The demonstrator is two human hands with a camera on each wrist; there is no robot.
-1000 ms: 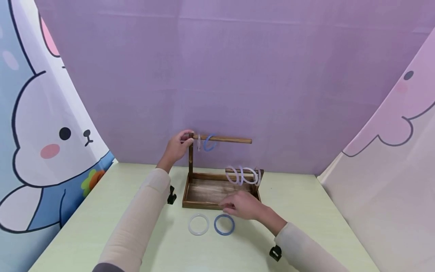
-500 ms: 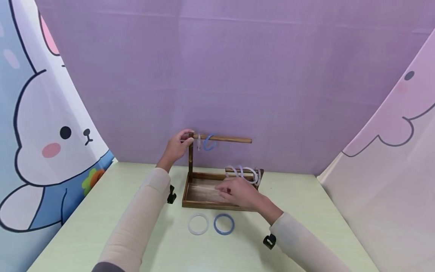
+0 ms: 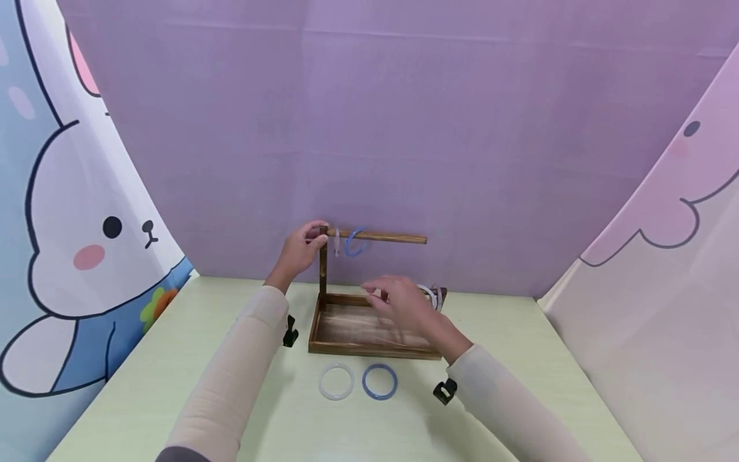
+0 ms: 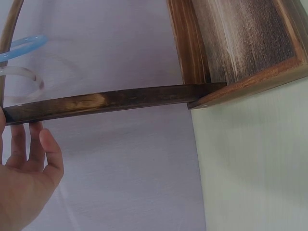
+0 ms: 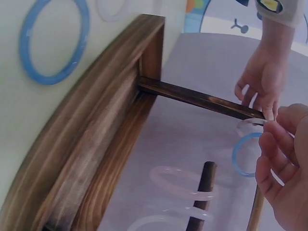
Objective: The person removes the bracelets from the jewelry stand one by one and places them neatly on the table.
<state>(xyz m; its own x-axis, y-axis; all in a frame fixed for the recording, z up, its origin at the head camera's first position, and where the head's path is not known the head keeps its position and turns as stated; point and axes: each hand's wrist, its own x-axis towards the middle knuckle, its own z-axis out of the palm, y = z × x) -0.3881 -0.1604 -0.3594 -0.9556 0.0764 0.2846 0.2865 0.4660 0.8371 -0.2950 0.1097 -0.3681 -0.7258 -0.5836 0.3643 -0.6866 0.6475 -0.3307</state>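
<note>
Bangle point(image 5: 204, 196) near lower bar point(image 5: 208, 177) tip: right wrist view only; right hand point(image 3: 401, 301) loosely spread, left hand point(image 3: 297, 250) pinching post point(image 3: 323, 271).

Counter point(image 3: 508, 327), pale green, one. Directly on it: wooden rack point(image 3: 369, 350), one, base flat, towards the far edge; white ring point(image 3: 336, 397) and blue ring point(image 3: 380, 397), one each, flat, side by side, apart, nearer.

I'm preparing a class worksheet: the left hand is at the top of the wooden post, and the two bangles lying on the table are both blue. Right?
Not quite: they are not both blue. The head view shows one blue bangle and one whitish bangle on the table. The left hand is at the top of the wooden post, as stated.
</note>
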